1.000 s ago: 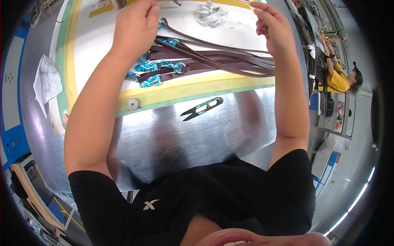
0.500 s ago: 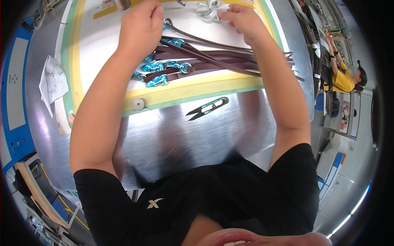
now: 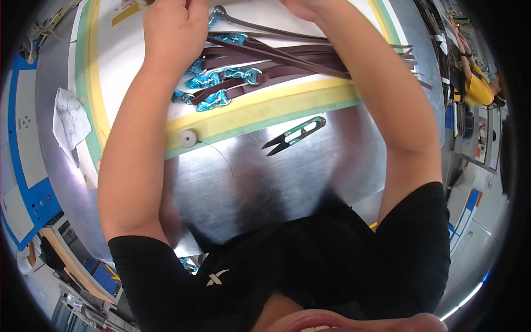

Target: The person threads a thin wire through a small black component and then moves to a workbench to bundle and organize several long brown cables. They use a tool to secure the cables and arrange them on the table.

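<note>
At the top edge, my left hand [image 3: 176, 34] is curled closed beside the ends of the straps. Its fingertips are cut off, and I cannot make out what they hold. Of my right hand [image 3: 307, 8] only the heel shows, beyond the straps; its fingers are outside the picture. Several dark brown straps [image 3: 301, 58] lie in a bundle across the white work surface between my forearms. Their left ends carry hardware wrapped in shiny blue film [image 3: 213, 78]. Nearer to me are thread snips [image 3: 294, 135] with green handles and a small bobbin [image 3: 188, 138] trailing a thread.
Yellow and green tape [image 3: 265, 119] borders the white surface on a shiny metal table [image 3: 249, 171]. A smudged white cloth or paper [image 3: 72, 120] lies at the left. Blue-framed equipment [image 3: 33, 193] stands beyond it. A person in a yellow top [image 3: 478, 88] is at the far right.
Both hands have shifted toward the top edge in the picture. My right hand's fingers and the crumpled white cloth they held have left the view. Straps and snips appear slightly shifted with the view.
</note>
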Demonstrator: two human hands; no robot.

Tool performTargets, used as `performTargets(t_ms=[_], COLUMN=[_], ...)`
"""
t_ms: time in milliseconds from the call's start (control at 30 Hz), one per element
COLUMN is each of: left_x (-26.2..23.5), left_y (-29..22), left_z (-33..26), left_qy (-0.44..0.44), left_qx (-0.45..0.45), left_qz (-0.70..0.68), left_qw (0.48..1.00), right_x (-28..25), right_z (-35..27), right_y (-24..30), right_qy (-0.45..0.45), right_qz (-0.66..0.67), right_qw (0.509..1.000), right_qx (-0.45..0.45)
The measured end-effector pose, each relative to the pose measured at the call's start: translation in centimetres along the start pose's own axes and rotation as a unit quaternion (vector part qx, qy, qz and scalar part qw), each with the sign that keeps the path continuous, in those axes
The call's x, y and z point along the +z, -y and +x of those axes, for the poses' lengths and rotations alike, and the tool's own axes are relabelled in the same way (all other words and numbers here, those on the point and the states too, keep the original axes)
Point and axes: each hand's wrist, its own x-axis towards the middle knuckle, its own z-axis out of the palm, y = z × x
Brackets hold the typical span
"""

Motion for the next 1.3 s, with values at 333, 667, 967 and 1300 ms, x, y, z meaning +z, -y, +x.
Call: performTargets(t_ms=[333,667,967,1300], left_x=[0.4,0.3,0.5,0.5], left_y=[2.4,2.0,1.9,2.8], left_z=[0.0,0.3,0.1,0.4], left_qy=[0.033,0.019,0.019,0.025], left_qx=[-0.042,-0.028,-0.020,-0.031], left_qz=[0.045,0.055,0.061,0.018], left_qw=[0.998,0.998,0.998,0.999], right_x=[1.3,-8.3,-3.2,-0.6], right_z=[0.6,3.7,-1.3,1.3], right_y=[0.2,-1.9,3.6,0.5], right_qy=[-0.068,-0.202,-0.073,-0.072], right_qz=[-0.299,-0.636,-0.345,-0.507], right_qw=[0.951,0.687,0.936,0.853], right_qx=[-0.042,-0.287,-0.017,-0.102])
